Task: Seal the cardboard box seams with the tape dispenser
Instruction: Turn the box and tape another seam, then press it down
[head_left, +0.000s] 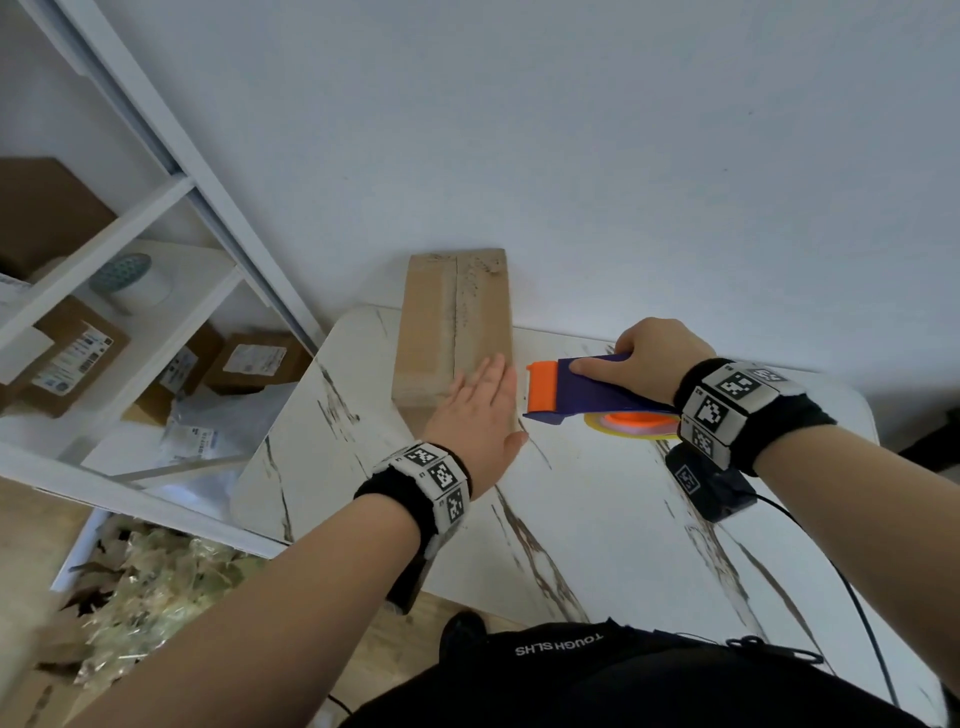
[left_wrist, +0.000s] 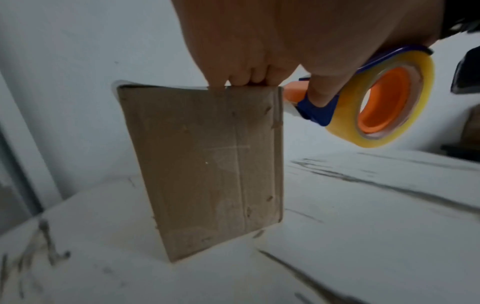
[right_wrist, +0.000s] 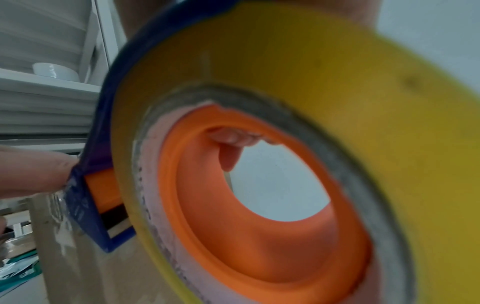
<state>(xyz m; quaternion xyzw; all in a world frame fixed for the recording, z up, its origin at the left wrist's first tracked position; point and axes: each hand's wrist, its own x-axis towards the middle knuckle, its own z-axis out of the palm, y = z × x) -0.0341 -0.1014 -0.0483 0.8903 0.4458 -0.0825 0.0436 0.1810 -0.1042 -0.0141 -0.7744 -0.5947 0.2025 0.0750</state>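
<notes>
Cardboard is taking the weight of the left hand (head_left: 480, 410), which is lying flat with fingers straight on top of the cardboard box (head_left: 452, 332), apparently steadying it for taping. Just beside it, the right hand (head_left: 649, 358) is curling around the blue-and-orange tape dispenser (head_left: 587, 389), thumb pressing along its side, and is bringing the orange front end to the box's right edge near the top. Yellowish tape roll (left_wrist: 389, 102) is hanging below the grip, likely so tape can feed onto the side. Box is standing on a white marbled table (head_left: 597, 519), against the wall. Its top centre seam is looking open; sealing seems barely begun. White shelves (head_left: 130, 249) with parcels are standing at left.
</notes>
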